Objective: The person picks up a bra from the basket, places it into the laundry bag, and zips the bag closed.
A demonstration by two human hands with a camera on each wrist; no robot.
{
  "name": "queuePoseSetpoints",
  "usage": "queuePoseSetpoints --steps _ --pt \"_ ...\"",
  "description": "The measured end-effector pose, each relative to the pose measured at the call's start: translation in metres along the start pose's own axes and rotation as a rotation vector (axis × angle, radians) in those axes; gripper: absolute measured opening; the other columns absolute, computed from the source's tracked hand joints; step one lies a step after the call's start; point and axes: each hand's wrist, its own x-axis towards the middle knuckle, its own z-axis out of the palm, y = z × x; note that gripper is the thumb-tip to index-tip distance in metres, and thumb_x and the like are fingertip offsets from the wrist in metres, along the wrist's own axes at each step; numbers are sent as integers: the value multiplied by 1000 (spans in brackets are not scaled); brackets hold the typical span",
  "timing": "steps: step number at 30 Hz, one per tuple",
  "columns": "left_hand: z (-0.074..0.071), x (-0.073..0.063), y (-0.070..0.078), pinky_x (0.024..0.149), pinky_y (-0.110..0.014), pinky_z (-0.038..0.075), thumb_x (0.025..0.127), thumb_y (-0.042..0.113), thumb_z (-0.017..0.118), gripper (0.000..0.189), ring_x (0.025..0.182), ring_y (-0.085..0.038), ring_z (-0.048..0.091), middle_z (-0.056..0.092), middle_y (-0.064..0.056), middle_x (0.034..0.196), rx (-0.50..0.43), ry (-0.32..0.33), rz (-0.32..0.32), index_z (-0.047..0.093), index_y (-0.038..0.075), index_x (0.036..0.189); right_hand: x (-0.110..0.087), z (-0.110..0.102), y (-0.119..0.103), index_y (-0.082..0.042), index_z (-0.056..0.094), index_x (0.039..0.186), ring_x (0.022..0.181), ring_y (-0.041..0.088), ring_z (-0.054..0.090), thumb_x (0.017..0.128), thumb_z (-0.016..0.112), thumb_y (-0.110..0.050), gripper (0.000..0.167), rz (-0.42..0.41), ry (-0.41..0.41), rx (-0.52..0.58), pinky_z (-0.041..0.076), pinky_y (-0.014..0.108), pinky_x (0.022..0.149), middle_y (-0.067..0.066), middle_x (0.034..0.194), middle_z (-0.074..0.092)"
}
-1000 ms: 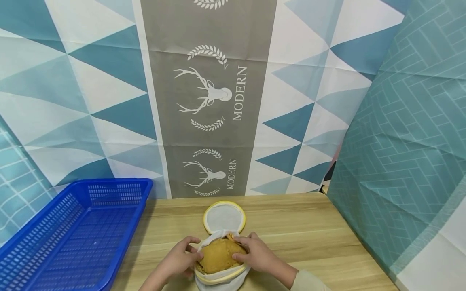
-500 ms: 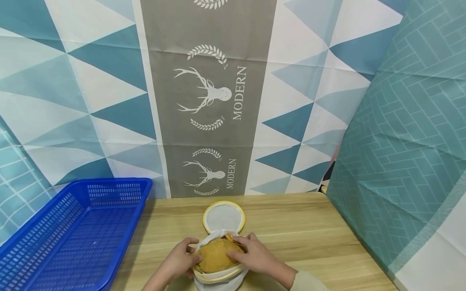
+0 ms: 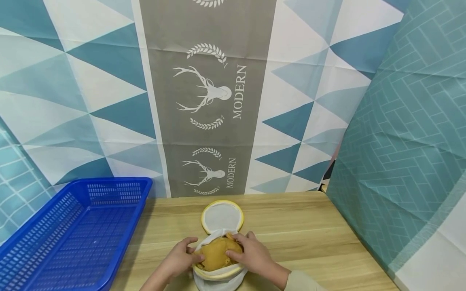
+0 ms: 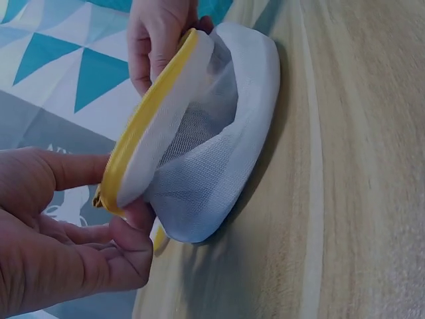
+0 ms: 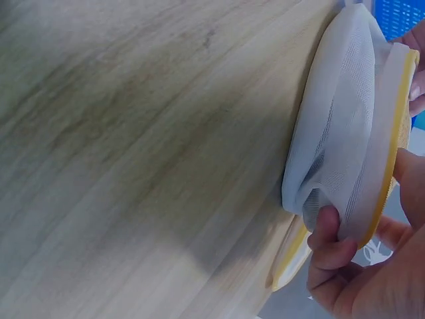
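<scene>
A white mesh laundry bag [image 3: 220,283] with a yellow zip edge stands on the table at the bottom middle of the head view. Its round lid [image 3: 222,217] lies folded back behind it. Inside sits a mustard-yellow padded garment [image 3: 214,254], probably a bra; its lower part is hidden. My left hand [image 3: 181,258] pinches the left rim, the thumb against the garment. On the opposite side my right hand [image 3: 255,254] grips the rim, with its thumb also on the garment. Both wrist views show fingers under the yellow edge [image 4: 149,116] and the mesh wall [image 5: 345,119].
A blue plastic basket [image 3: 83,238] stands on the left of the wooden table [image 3: 298,230]. Behind hangs a patterned cloth [image 3: 207,133] with deer prints. A teal cloth [image 3: 407,133] borders the table's right edge.
The bag and both hands have shifted slightly left. The right thumb has moved inward over the garment, which now shows a crease near its middle.
</scene>
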Motion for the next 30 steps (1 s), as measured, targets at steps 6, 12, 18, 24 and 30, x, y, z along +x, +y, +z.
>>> queuePoseSetpoints --steps 6,12,18,24,30 --pt "-5 -2 3 55 -24 41 87 20 64 68 70 -14 53 61 -14 97 -79 -23 -11 32 -15 134 1 3 1 -18 59 123 58 9 38 82 67 -46 50 -1 26 -24 33 24 46 0 84 43" --pt "-4 -1 6 52 -21 38 84 3 62 57 67 -14 48 53 -15 101 -154 68 -9 38 -7 135 1 4 3 -18 60 119 59 8 39 82 68 -44 46 -15 46 -73 33 24 46 -1 84 43" --pt "0 2 11 53 -22 39 84 -2 59 45 68 -14 46 51 -19 108 -150 179 37 52 2 128 -1 5 4 -18 61 117 57 6 38 81 69 -42 44 -37 52 -107 33 22 46 -2 82 43" --pt "8 1 17 69 -27 45 83 4 63 26 98 -21 54 60 -13 110 -4 207 131 66 7 109 -2 5 2 -17 61 118 56 6 38 82 69 -41 44 -53 45 -137 34 21 46 -2 84 44" --pt "14 3 18 85 -48 47 80 9 70 16 106 -32 55 64 -9 108 179 127 262 72 8 96 -1 5 3 -20 61 119 55 5 37 82 68 -43 44 -72 17 -178 34 20 46 -3 84 43"
